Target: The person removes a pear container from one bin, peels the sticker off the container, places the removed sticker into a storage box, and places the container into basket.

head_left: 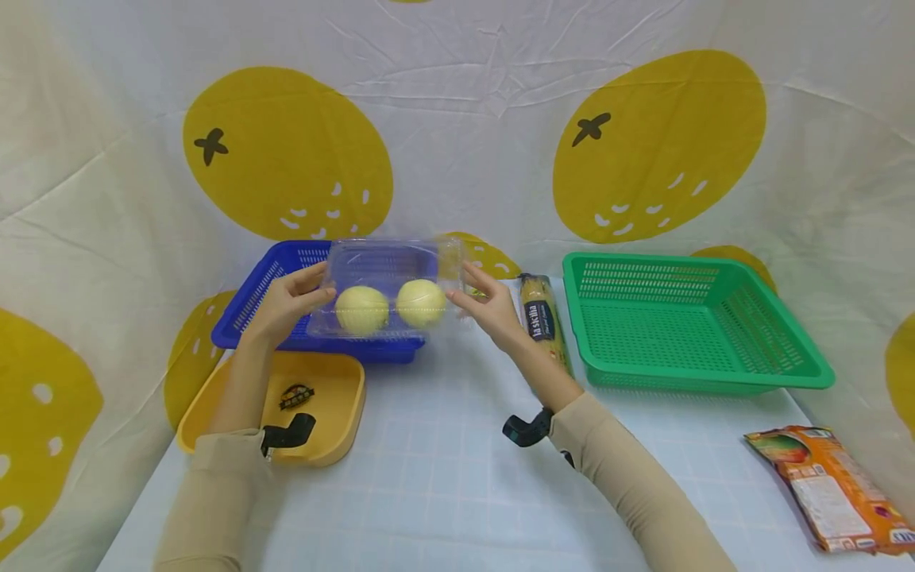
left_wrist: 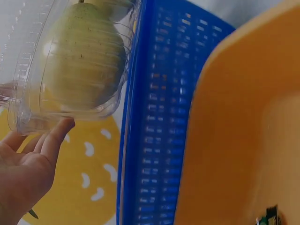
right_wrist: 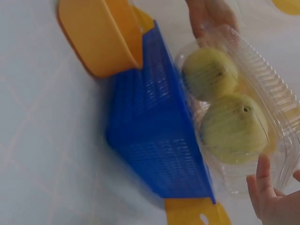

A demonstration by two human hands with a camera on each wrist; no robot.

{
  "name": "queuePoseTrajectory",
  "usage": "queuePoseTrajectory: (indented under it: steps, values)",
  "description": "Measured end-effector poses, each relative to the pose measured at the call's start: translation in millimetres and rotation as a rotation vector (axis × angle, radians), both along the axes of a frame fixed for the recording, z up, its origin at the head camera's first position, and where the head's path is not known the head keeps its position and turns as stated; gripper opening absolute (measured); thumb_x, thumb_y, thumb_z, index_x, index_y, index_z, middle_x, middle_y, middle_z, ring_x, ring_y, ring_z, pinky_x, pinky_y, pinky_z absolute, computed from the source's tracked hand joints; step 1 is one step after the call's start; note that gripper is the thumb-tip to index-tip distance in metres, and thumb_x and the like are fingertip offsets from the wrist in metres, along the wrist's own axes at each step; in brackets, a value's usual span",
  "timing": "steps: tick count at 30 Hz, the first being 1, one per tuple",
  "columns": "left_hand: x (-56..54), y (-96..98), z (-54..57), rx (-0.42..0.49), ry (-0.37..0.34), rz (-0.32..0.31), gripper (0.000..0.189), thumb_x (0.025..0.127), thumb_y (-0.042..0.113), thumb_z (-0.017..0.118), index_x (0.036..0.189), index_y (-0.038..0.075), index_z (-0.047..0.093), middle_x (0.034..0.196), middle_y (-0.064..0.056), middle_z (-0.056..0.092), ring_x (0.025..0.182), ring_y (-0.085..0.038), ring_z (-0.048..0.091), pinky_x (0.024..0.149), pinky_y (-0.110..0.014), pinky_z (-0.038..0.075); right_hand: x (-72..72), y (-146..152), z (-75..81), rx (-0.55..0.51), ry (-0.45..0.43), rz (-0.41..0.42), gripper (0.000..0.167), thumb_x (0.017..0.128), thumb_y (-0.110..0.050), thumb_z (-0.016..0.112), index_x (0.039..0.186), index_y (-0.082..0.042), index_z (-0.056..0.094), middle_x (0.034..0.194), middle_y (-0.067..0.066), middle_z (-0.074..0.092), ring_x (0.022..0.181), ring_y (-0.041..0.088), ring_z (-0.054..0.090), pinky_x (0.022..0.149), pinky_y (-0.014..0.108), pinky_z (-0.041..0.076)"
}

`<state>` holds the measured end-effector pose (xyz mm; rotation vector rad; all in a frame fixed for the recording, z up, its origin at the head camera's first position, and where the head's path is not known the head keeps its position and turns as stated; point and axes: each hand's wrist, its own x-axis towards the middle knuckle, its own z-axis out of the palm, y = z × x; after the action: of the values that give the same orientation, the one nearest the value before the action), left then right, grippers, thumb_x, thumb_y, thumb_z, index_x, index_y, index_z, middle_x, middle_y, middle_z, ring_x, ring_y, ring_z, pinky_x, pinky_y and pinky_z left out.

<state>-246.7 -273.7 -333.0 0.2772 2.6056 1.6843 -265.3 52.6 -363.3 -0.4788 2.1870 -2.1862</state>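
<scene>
Both hands hold up a clear plastic clamshell box (head_left: 397,248) with two pale yellow-green pears (head_left: 362,311) inside. My left hand (head_left: 284,303) grips its left end between thumb and fingers. The right hand (head_left: 492,307) pinches the opposite end. In the head view the box overlaps a blue plastic basket (head_left: 246,306). The left wrist view shows a stem on one pear (left_wrist: 82,56) behind the plastic. From the right wrist, the box's ridged edge (right_wrist: 267,70) lies tilted beside the basket's rim.
An orange-yellow tub (head_left: 343,409) with a small dark packet (head_left: 296,396) in it stands in front of the blue basket. Right of the hands lie a pasta packet (head_left: 541,318) and a green basket (head_left: 696,383). An orange snack bag (head_left: 832,492) lies at the table's right edge.
</scene>
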Motion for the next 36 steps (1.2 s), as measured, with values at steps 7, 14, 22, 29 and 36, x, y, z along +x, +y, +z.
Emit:
queuePoseTrajectory:
  steps: [7,14,22,29,36]
  values:
    - [-12.8,-24.0,10.1,0.056,-0.091,0.003,0.07,0.093,0.025,0.06,0.15,0.014,0.022,0.153,-0.019,0.02,0.132,-0.03,0.039,0.11,-0.052,0.022,-17.9,-25.9,2.2,-0.029,-0.013,0.018,0.066,0.084,-0.018,0.071,0.143,-0.011,0.041,0.141,0.02,0.042,0.096,0.032,0.065,0.082,0.044,0.053]
    - [-25.9,-47.0,11.5,0.096,-0.167,-0.021,0.07,0.095,0.018,0.055,0.151,0.01,0.013,0.156,-0.018,0.009,0.138,-0.034,0.025,0.113,-0.05,0.013,-25.8,-53.9,1.6,-0.047,-0.08,0.054,0.069,0.084,-0.014,0.07,0.145,-0.011,0.037,0.142,0.024,0.038,0.095,0.038,0.063,0.079,0.036,0.055]
    - [-40.2,-68.0,-0.2,0.135,-0.24,-0.016,0.072,0.096,0.012,0.052,0.152,0.012,0.007,0.157,-0.013,-0.003,0.141,-0.035,0.011,0.113,-0.052,-0.002,-33.6,-76.7,-10.5,0.004,-0.088,0.063,0.07,0.086,-0.017,0.069,0.146,-0.013,0.034,0.143,0.021,0.038,0.092,0.034,0.066,0.082,0.031,0.053]
    - [-42.6,-78.4,-15.5,0.267,-0.274,0.016,0.07,0.098,0.01,0.05,0.152,0.014,0.006,0.157,-0.012,-0.005,0.141,-0.028,0.021,0.115,-0.042,0.006,-36.5,-89.8,-16.2,0.014,-0.128,0.091,0.071,0.086,-0.016,0.069,0.147,-0.013,0.033,0.145,0.021,0.035,0.098,0.035,0.064,0.081,0.03,0.054]
    - [-41.2,-85.0,-29.6,0.453,-0.269,0.14,0.071,0.092,0.006,0.058,0.15,0.004,0.016,0.107,0.007,0.065,0.089,-0.001,0.063,0.083,-0.014,0.046,-36.6,-102.6,-14.2,0.107,-0.17,0.12,0.075,0.087,-0.019,0.068,0.149,-0.013,0.026,0.15,0.02,0.027,0.104,0.035,0.062,0.087,0.032,0.051]
